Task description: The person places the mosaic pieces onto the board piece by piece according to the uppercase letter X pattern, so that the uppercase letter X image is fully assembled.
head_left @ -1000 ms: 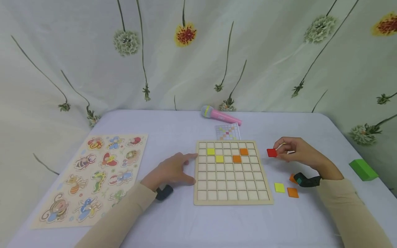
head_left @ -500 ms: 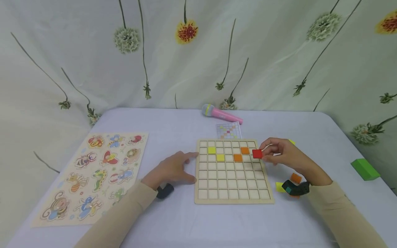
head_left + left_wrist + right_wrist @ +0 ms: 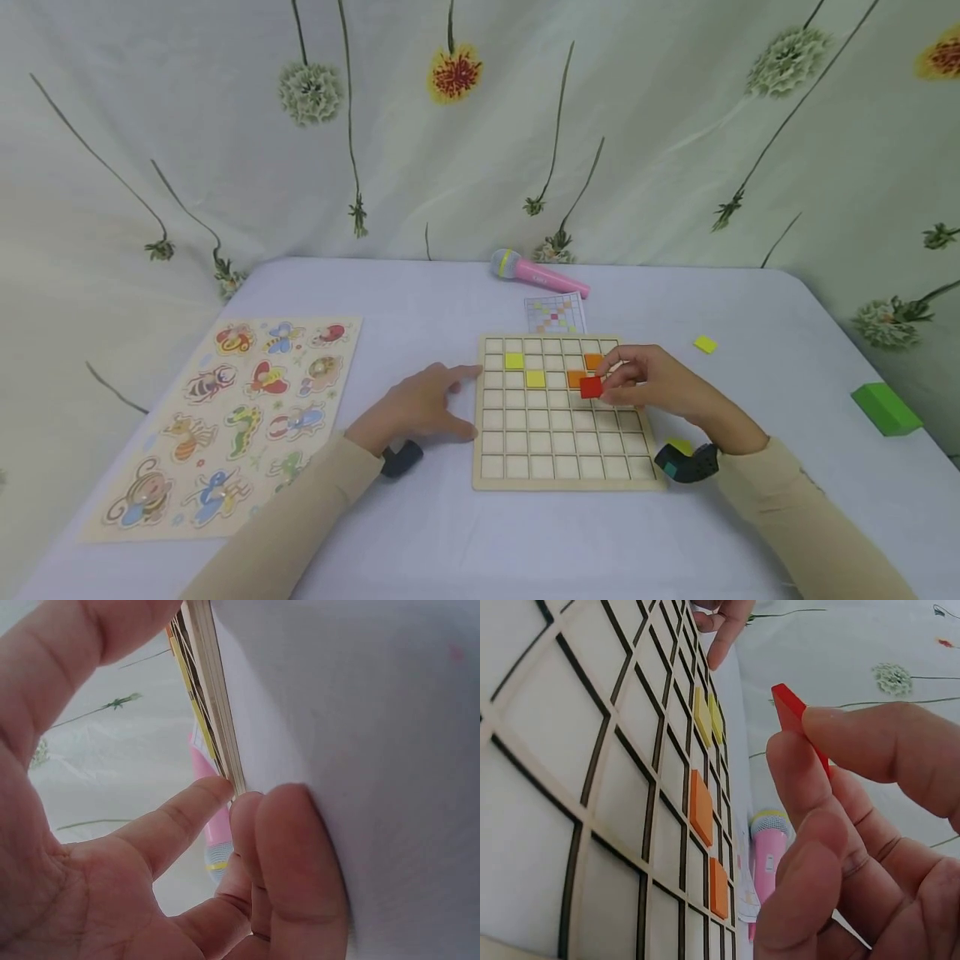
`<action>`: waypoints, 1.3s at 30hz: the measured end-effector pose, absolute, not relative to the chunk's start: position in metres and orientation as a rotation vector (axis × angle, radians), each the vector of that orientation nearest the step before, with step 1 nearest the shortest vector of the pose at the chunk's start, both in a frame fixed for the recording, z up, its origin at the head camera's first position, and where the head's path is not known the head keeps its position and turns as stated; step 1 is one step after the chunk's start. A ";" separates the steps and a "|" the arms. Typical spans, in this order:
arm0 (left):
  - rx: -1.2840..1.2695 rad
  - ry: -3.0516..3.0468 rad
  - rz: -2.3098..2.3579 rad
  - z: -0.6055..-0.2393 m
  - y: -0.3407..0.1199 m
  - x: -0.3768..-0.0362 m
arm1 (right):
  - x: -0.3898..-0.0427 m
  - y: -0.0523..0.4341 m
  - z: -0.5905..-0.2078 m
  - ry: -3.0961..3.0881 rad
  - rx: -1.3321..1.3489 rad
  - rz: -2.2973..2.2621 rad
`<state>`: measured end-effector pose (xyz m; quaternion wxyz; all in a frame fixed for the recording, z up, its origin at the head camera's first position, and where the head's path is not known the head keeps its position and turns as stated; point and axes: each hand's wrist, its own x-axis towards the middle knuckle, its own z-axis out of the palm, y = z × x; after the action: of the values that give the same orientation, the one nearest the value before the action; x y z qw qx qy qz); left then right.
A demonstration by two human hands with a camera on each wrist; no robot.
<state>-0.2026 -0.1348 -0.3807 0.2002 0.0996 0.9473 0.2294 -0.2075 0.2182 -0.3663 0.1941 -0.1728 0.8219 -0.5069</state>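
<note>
Two hands over a pale tabletop (image 3: 450, 533), amid things listed from biggest down. Far out beyond the left hand (image 3: 420, 408): animal peg puzzle (image 3: 232, 417), flat. Between the hands: wooden grid board (image 3: 562, 412), with two yellow tiles (image 3: 524, 369) and two orange tiles (image 3: 583, 372) seated in cells near its far edge. Left hand relaxed, fingers straight, fingertips (image 3: 217, 787) touching the board's left edge, gripping nothing. Right hand (image 3: 660, 387) above the board's right part, pinching a red tile (image 3: 591, 387) between thumb and fingers, tilted, held off the cells just beside the nearer orange tile. Beyond the board, farther than both hands: pink toy microphone (image 3: 536, 274), lying down, and a small pattern card (image 3: 555, 314) between microphone and board. Well to the outside of the right hand: green block (image 3: 887, 408). Beyond the right hand, apart from the board: loose yellow tile (image 3: 705, 344). Partly hidden at the right wrist: another yellow tile (image 3: 681, 446).
</note>
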 end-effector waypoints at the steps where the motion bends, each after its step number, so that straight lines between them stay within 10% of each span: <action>1: 0.277 2.648 0.640 -0.380 -0.135 -0.203 | -0.209 0.216 -0.367 2.298 -0.489 -1.418; 39: 0.250 2.646 0.657 -0.381 -0.134 -0.203 | -0.218 0.168 -0.372 2.562 -0.616 -1.016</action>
<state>-0.2027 -0.1336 -0.3806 0.2005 0.0893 0.9469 0.2350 -0.2185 0.1680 -0.3722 0.1582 -0.2155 0.8957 -0.3554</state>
